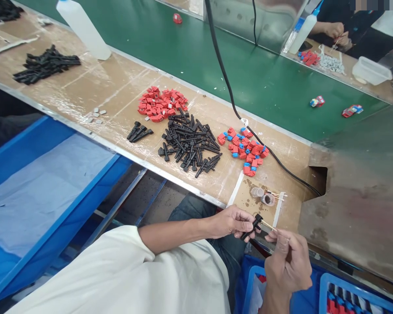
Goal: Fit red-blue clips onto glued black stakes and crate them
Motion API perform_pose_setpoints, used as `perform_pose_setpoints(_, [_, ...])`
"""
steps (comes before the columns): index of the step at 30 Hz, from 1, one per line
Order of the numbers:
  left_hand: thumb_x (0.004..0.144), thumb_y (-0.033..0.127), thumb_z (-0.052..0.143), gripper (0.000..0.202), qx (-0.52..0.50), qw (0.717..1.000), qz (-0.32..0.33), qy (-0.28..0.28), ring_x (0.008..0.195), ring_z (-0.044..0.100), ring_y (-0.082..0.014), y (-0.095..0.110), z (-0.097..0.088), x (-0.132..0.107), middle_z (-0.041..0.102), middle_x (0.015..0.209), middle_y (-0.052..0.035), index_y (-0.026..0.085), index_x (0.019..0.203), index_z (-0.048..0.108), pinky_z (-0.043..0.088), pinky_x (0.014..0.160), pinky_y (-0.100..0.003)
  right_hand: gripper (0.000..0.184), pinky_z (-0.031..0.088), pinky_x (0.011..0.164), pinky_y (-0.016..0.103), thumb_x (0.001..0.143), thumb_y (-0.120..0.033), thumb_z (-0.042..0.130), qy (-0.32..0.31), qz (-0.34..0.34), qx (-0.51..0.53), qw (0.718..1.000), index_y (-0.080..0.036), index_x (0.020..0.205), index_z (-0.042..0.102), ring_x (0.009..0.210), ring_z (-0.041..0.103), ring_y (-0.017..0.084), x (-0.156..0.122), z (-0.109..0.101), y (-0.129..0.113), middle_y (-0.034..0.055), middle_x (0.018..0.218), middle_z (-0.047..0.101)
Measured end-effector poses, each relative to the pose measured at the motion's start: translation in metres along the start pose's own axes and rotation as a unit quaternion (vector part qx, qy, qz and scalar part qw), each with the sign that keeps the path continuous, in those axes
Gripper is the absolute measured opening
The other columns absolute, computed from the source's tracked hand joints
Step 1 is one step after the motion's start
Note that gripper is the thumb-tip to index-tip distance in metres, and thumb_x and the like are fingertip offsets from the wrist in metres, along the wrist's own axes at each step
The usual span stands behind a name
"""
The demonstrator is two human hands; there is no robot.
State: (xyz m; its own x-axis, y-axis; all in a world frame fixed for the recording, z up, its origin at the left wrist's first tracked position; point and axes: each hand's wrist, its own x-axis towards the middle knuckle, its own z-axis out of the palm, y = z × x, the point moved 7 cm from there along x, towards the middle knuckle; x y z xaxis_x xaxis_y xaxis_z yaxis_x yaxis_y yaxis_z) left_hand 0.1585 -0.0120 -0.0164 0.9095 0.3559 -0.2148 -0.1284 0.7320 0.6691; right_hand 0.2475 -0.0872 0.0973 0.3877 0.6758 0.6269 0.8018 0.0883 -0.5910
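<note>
My left hand [236,221] is closed around a black plastic part [253,226], a stick-like piece with a block at its upper end. Between the thumb and fingers of my right hand [290,257] is a thin wooden stick [267,225], whose tip meets the black part's upper end. Both hands are over the table's front edge. Just beyond them stand two small cups, a clear one [256,192] and one with dark contents [267,199], with several cotton swabs [277,196] beside them.
Piles of black parts [190,139], red parts [162,104] and red-and-blue parts [245,148] lie on the table. A black cable [227,83] hangs across. Behind runs a green belt [190,56]. A metal housing [360,192] stands right; blue trays [324,283] sit below. People work opposite.
</note>
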Motion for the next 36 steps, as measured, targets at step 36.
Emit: perform_pose_setpoints(36, [0.060,0.040,0.092,0.045,-0.171,0.979,-0.085,-0.071,0.056,0.060,-0.0103,0.004,0.012,-0.023,0.065,0.067,-0.0054,0.007,0.086,0.073,0.020,0.041,-0.020,0.010,0.055,0.044,0.027,0.091,-0.012,0.062,0.076,0.054,0.126,0.988,-0.017,0.092,0.071,0.060,0.063,0.014,-0.001,-0.018,-0.015,0.0022,0.081,0.065])
